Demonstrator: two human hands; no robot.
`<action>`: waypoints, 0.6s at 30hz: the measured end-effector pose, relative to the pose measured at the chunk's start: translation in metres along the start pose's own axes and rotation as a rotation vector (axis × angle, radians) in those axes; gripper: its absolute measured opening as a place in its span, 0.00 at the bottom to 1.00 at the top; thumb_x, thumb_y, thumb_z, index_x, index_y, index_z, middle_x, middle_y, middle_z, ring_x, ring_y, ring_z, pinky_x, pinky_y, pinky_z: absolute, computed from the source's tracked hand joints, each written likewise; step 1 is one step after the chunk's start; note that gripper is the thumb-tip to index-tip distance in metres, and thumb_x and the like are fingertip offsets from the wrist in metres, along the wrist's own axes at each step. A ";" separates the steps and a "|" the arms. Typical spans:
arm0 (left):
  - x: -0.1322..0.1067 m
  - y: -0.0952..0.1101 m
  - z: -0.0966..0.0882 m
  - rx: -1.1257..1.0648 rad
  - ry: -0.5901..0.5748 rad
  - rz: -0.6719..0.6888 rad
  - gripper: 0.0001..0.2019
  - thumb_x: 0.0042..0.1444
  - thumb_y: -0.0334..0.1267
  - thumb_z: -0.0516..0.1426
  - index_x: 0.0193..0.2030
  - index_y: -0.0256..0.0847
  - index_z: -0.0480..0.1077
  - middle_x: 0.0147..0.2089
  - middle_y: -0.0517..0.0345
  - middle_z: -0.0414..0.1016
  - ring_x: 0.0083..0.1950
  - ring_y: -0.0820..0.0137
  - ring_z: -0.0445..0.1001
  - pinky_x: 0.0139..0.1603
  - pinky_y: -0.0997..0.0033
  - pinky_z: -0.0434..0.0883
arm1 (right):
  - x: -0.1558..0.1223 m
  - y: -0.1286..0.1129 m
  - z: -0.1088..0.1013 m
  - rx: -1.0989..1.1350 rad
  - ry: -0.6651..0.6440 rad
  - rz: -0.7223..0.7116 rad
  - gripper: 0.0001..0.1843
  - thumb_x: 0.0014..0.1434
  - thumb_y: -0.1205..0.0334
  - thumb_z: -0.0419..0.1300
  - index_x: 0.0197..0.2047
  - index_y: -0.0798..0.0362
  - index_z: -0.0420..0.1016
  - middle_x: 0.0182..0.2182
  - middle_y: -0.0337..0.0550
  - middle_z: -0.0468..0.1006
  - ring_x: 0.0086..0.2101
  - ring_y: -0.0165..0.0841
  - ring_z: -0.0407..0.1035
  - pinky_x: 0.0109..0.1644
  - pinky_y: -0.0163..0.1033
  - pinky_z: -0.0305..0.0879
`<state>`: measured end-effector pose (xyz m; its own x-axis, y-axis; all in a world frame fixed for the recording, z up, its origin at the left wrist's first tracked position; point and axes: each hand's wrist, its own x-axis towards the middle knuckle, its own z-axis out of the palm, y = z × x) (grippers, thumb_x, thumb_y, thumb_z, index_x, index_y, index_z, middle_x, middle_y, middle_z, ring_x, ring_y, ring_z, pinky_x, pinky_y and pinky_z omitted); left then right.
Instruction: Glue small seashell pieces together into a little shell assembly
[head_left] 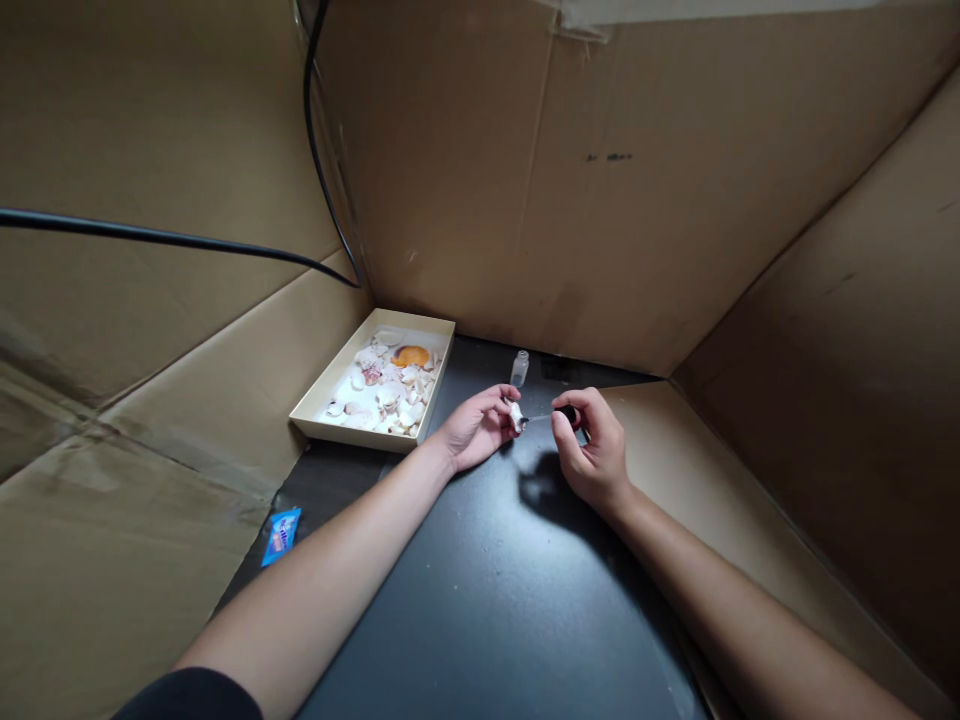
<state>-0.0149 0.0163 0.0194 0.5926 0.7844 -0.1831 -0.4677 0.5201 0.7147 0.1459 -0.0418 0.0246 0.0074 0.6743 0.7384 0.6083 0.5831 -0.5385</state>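
Note:
My left hand (474,428) pinches a small pale seashell (517,418) between thumb and fingers, just above the dark table top (480,600). My right hand (592,450) is closed on a small brush with a black cap (568,413); its thin tip points left and touches the shell. A small clear glass bottle (519,368) stands upright without a cap just behind the two hands. Left of the hands lies a shallow cream tray (341,375) filled with several seashells, one of them orange (410,355).
Brown cardboard walls (600,200) enclose the table at the back and on both sides. A black cable (172,238) runs across the left wall. A small blue packet (282,535) lies on the cardboard at the table's left edge.

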 end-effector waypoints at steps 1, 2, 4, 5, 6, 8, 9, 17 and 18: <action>0.000 0.000 0.000 0.001 0.001 -0.002 0.11 0.45 0.24 0.53 0.36 0.37 0.66 0.24 0.59 0.66 0.26 0.74 0.66 0.32 0.74 0.65 | 0.000 0.000 0.000 0.000 -0.001 0.003 0.02 0.60 0.65 0.55 0.38 0.51 0.68 0.28 0.38 0.67 0.26 0.28 0.60 0.31 0.36 0.60; 0.000 0.000 0.000 0.000 0.002 -0.001 0.11 0.44 0.24 0.53 0.36 0.37 0.66 0.24 0.59 0.66 0.26 0.74 0.66 0.32 0.74 0.65 | 0.000 0.000 0.000 -0.004 -0.012 0.006 0.02 0.60 0.65 0.55 0.38 0.51 0.68 0.28 0.38 0.67 0.26 0.28 0.60 0.30 0.36 0.60; 0.000 0.001 0.000 -0.001 0.004 -0.002 0.11 0.44 0.24 0.53 0.36 0.38 0.66 0.25 0.59 0.67 0.26 0.75 0.66 0.31 0.75 0.65 | 0.000 0.000 0.001 -0.014 -0.030 0.007 0.01 0.60 0.65 0.56 0.37 0.51 0.68 0.28 0.38 0.68 0.25 0.28 0.60 0.29 0.36 0.59; 0.000 0.001 0.000 -0.002 0.004 -0.001 0.11 0.44 0.24 0.53 0.36 0.38 0.66 0.25 0.59 0.67 0.26 0.75 0.67 0.31 0.75 0.64 | 0.000 -0.001 0.001 -0.016 -0.027 0.004 0.01 0.60 0.65 0.56 0.36 0.51 0.68 0.28 0.38 0.68 0.25 0.28 0.60 0.29 0.36 0.59; 0.000 0.000 0.000 -0.002 0.003 -0.002 0.11 0.44 0.24 0.53 0.36 0.38 0.66 0.25 0.59 0.67 0.26 0.74 0.66 0.31 0.75 0.65 | 0.000 -0.001 0.001 -0.016 -0.016 -0.001 0.01 0.60 0.65 0.56 0.37 0.51 0.68 0.28 0.38 0.68 0.25 0.28 0.60 0.29 0.35 0.59; 0.000 0.000 0.000 -0.006 -0.001 0.000 0.11 0.44 0.24 0.53 0.36 0.37 0.66 0.24 0.59 0.66 0.26 0.74 0.66 0.32 0.74 0.65 | 0.000 -0.001 0.000 -0.018 -0.007 -0.009 0.02 0.60 0.66 0.56 0.38 0.51 0.68 0.28 0.38 0.67 0.25 0.28 0.60 0.29 0.35 0.59; 0.000 0.000 0.000 -0.007 -0.002 0.000 0.11 0.44 0.24 0.53 0.36 0.37 0.66 0.24 0.59 0.66 0.26 0.74 0.66 0.32 0.74 0.65 | 0.000 -0.001 0.000 -0.020 -0.014 -0.012 0.02 0.59 0.66 0.56 0.38 0.51 0.68 0.28 0.37 0.67 0.25 0.28 0.60 0.29 0.35 0.59; 0.000 0.000 0.000 -0.001 0.000 -0.003 0.11 0.45 0.24 0.53 0.36 0.38 0.66 0.24 0.59 0.67 0.26 0.74 0.66 0.32 0.75 0.65 | 0.000 -0.002 0.000 -0.008 -0.033 -0.029 0.02 0.59 0.67 0.56 0.37 0.51 0.67 0.27 0.37 0.67 0.25 0.28 0.59 0.29 0.35 0.59; 0.000 0.000 0.000 -0.001 0.002 -0.004 0.11 0.45 0.24 0.53 0.36 0.38 0.65 0.24 0.59 0.67 0.26 0.75 0.66 0.32 0.75 0.65 | 0.000 -0.002 0.000 -0.009 -0.037 -0.030 0.02 0.59 0.67 0.56 0.36 0.51 0.67 0.27 0.37 0.67 0.25 0.27 0.59 0.29 0.35 0.59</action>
<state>-0.0149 0.0162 0.0200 0.5930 0.7831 -0.1871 -0.4659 0.5232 0.7136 0.1449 -0.0427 0.0258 -0.0404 0.6727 0.7388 0.6149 0.5995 -0.5123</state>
